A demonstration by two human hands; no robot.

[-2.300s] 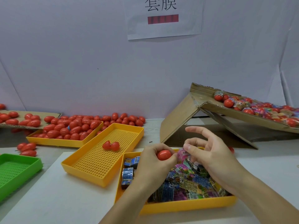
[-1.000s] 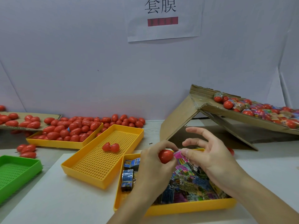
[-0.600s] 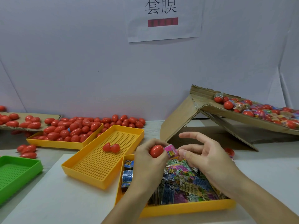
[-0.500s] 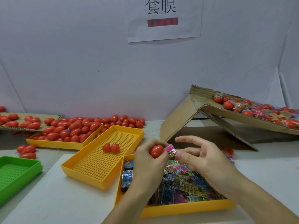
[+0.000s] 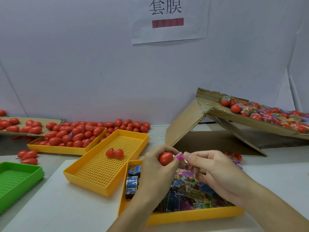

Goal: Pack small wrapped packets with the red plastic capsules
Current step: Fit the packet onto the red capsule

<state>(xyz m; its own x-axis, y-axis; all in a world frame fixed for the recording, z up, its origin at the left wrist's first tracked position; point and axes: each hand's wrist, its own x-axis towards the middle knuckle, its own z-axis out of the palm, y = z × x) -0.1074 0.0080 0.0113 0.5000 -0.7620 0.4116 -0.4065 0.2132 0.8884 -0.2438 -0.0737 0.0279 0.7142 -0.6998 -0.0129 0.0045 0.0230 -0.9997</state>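
My left hand (image 5: 155, 169) grips a red plastic capsule (image 5: 165, 158) above the near yellow tray (image 5: 192, 216), which is full of small wrapped packets (image 5: 192, 191). My right hand (image 5: 215, 171) pinches a pink wrapped packet (image 5: 181, 160) right against the capsule's right side. An opened red capsule (image 5: 115, 153) lies in the perforated yellow tray (image 5: 93, 174) to the left.
Several red capsules fill a yellow tray (image 5: 66, 149) at back left and spill along the wall. A tilted cardboard ramp (image 5: 250, 121) at right carries finished capsules and packets. A green tray (image 5: 18, 180) sits at the left edge. A paper sign (image 5: 168, 19) hangs on the wall.
My right hand picked a pink packet out of the near tray and brought it up to the capsule in my left hand; its outstretched index finger has curled in.
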